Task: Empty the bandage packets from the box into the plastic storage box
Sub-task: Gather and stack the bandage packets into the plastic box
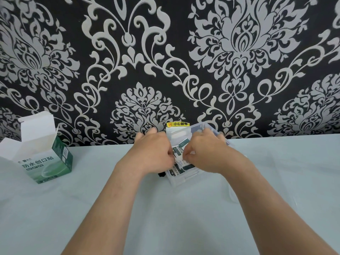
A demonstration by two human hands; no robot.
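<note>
Middle left of the frame: cardboard box, green and white, upright on the pale tablecloth, top flaps open. Cannot see inside, so cannot tell whether any packets are left there. Well apart from both hands.

Centre of the frame: left hand, knuckles up, fingers curled down over the left edge of the clear plastic storage box, fingertips apparently pinching the bandage packets that lie inside it. Just right of it: right hand, likewise curled, fingertips pinched on the same loose heap of packets, almost meeting the left hand's. Storage box directly under both hands, long axis running away from the person and a little toward the upper right. Behind it, on the patterned wall, a yellow warning sticker.

Likely step: settling the packets into the storage box. For any return to the cardboard box, a reach toward the left of the frame, with the left hand the nearer one.
</note>
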